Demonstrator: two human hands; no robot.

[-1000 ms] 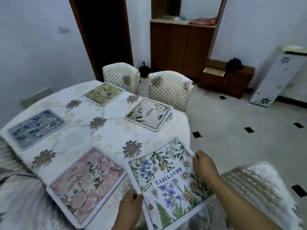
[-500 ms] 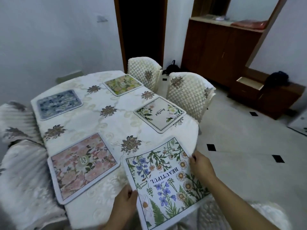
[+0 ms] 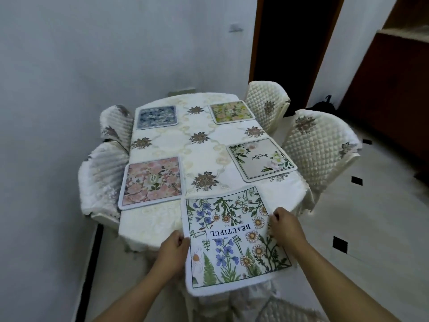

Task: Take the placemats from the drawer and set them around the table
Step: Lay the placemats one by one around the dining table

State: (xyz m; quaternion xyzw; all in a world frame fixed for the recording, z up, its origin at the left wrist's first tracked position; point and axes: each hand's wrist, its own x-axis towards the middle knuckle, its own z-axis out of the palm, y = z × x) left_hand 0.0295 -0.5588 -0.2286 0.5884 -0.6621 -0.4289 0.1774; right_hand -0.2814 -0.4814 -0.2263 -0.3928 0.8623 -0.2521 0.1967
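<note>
Both hands hold a wildflower placemat over the near end of the table.

The left hand (image 3: 173, 251) is closed on the left edge of the wildflower placemat (image 3: 229, 238), thumb on top, and the right hand (image 3: 286, 228) grips its right edge with curled fingers; both forearms reach forward from below. The mat's far edge lies over the tablecloth (image 3: 204, 154), while its near edge overhangs the table's near rim toward the person. Just beyond the left hand sits the pink placemat (image 3: 152, 181), its corner almost touching the held mat. Beyond the right hand lies the cream placemat (image 3: 261, 159), with bare cloth between. Farther off are the blue placemat (image 3: 156, 117) and yellow placemat (image 3: 232, 112). Right of the right hand, open tiled floor (image 3: 371, 217) runs beside a quilted chair (image 3: 319, 145).
</note>
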